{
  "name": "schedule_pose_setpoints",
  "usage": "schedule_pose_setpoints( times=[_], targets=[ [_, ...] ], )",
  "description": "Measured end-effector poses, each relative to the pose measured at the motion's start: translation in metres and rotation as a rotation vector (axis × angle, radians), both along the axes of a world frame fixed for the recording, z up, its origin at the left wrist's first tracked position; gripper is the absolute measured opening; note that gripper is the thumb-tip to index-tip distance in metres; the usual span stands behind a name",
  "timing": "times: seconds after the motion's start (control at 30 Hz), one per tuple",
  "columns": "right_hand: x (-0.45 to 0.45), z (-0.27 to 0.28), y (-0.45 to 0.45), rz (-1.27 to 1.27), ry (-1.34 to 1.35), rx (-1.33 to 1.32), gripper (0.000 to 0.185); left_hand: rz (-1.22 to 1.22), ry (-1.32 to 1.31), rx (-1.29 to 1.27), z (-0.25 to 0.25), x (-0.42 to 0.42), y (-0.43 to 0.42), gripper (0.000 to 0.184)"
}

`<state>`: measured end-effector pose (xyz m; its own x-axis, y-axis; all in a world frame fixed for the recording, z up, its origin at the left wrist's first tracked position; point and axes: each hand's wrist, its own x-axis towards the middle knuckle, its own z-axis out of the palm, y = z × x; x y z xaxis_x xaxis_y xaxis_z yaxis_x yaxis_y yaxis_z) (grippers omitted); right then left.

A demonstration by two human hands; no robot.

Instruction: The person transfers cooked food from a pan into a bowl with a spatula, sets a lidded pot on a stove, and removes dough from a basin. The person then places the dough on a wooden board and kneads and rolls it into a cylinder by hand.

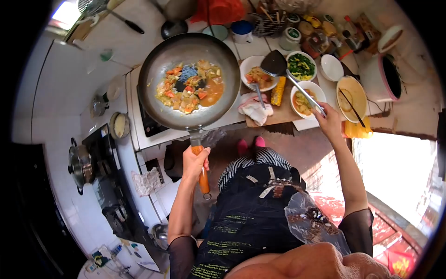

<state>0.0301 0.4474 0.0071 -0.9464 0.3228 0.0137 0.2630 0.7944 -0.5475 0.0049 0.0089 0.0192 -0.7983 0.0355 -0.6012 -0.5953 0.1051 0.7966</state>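
My left hand (194, 162) is wrapped round the orange handle (204, 181) of a wide wok (153, 104). Chunky cooked vegetables (186, 95) in orange sauce lie in the wok, with a small bluish patch among them. In my right hand (331, 122) is the metal handle of a spatula (274, 63). Its dark blade hangs to the wok's right, over the edge of a bowl of food with a spoon (261, 79). The spatula's shaft passes above a bowl of yellowish food (304, 103).
A corn cob (278, 91) and a pale cloth (256, 109) lie near the counter's front edge. Further right stand a bowl of greens (301, 66), a white bowl (331, 68) and a yellowish bowl with a dark utensil (351, 95). Jars (291, 38) line the back.
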Motion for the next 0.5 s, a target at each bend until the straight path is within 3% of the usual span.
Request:
schedule_pose_setpoints(
  times=[0.07,0.1,0.17,0.2,0.27,0.33,0.5],
  targets=[
    [0.004,-0.023,0.006,-0.06,0.045,-0.304,0.034,-0.06,0.036,0.022,-0.001,-0.008,-0.008,0.019],
    [0.008,-0.012,0.0,-0.097,0.055,-0.291,0.034,-0.098,0.041,0.036,0.001,-0.014,-0.007,0.019],
    [0.012,0.028,-0.017,-0.289,-0.145,-0.939,0.032,-0.143,0.019,0.006,0.01,-0.017,-0.009,0.019],
    [0.018,0.042,-0.02,-0.298,-0.143,-0.937,0.032,-0.151,0.017,0.009,0.014,-0.021,-0.007,0.019],
    [0.025,0.067,-0.029,-0.239,-0.109,-1.195,0.034,-0.255,0.001,0.031,0.023,-0.019,-0.004,0.019],
    [0.017,0.08,-0.043,-0.095,-0.047,-1.319,0.036,-0.325,0.007,0.004,0.038,-0.028,0.004,0.019],
    [0.003,0.097,-0.038,0.018,-0.048,-0.962,0.041,-0.453,-0.007,0.04,0.045,-0.025,0.067,0.018]
  ],
)
